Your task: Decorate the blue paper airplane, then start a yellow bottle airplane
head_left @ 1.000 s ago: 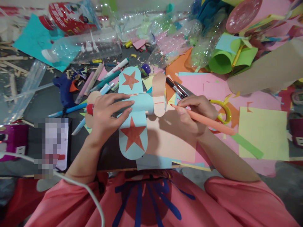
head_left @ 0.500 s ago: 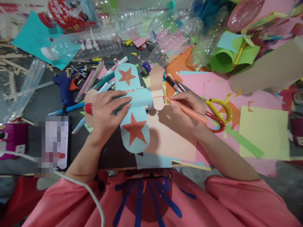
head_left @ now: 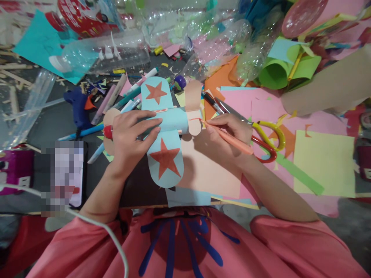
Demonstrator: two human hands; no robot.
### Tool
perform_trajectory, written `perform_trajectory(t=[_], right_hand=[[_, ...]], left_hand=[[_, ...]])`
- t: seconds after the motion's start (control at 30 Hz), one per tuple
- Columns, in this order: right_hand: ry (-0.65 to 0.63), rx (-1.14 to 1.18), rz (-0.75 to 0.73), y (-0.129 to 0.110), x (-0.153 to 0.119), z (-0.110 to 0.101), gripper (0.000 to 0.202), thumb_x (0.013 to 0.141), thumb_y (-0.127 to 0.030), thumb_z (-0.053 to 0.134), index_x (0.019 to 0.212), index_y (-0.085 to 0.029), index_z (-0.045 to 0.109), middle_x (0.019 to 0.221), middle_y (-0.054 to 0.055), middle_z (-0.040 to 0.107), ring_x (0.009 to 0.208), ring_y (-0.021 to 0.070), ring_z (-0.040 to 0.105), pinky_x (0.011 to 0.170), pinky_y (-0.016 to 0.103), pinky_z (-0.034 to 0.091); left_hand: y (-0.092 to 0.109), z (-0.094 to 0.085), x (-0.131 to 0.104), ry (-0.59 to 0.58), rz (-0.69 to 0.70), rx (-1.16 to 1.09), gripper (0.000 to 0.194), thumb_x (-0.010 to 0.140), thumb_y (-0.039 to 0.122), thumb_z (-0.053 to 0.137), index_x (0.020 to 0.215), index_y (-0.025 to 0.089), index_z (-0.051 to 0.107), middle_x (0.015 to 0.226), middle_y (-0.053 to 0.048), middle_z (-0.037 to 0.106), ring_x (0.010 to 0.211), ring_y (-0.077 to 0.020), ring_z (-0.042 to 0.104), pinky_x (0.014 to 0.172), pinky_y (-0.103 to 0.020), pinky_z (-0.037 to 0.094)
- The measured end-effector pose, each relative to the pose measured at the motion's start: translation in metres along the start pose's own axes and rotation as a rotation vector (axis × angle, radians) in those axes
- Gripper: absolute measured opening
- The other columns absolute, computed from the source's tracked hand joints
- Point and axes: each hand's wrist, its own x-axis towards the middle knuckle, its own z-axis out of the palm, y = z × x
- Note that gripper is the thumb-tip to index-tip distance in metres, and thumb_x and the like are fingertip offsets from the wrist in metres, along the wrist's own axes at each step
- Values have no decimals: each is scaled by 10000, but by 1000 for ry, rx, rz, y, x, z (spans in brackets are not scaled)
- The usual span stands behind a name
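Right grip (head_left: 230,133) around orange marker (head_left: 232,141), now at beige tail (head_left: 193,108), earlier apart.

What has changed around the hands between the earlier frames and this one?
The right hand moved left, bringing the tip of the orange marker up to the edge of the tail piece. The blue plane model turned slightly counterclockwise in view. Nothing was taken up or let go: the left hand still rests on the model, the right still grips the marker.
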Motion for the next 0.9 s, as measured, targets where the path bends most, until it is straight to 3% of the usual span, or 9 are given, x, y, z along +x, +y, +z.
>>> perform_trajectory(t=[0.33, 0.53, 0.77, 0.9], right_hand=[[-73, -60, -150, 1, 3, 0, 160, 859, -76, 635, 934, -217, 646, 719, 16, 708, 609, 127, 655, 570, 258, 536], [-204, -122, -122, -4, 3, -4, 146, 886, -111, 623, 933, -249, 637, 740, 5, 722, 650, 141, 683, 602, 261, 561], [-124, -50, -140, 1, -5, 9, 187, 858, -70, 606, 904, -247, 644, 713, -7, 710, 624, 145, 678, 585, 270, 535], [-62, 16, -82, -2, -6, 5, 134, 877, -130, 618, 915, -245, 676, 738, 8, 724, 618, 157, 668, 547, 291, 528]], left_hand=[[1, 0, 1, -25, -33, 8, 104, 926, 317, 641, 946, 317, 744, 1034, 3, 785, 961, -233, 728, 845, -416, 522], [0, 1, 1, 6, -4, 0, 96, 919, 290, 655, 949, 312, 743, 1024, 2, 791, 945, -232, 739, 830, -415, 528], [-1, 1, 0, 10, 4, 16, 98, 906, 282, 665, 945, 317, 747, 1031, 4, 793, 942, -236, 747, 831, -416, 544], [-1, 2, 0, 29, 19, 1, 94, 900, 275, 672, 945, 316, 744, 1026, 3, 794, 938, -233, 746, 826, -412, 541]])
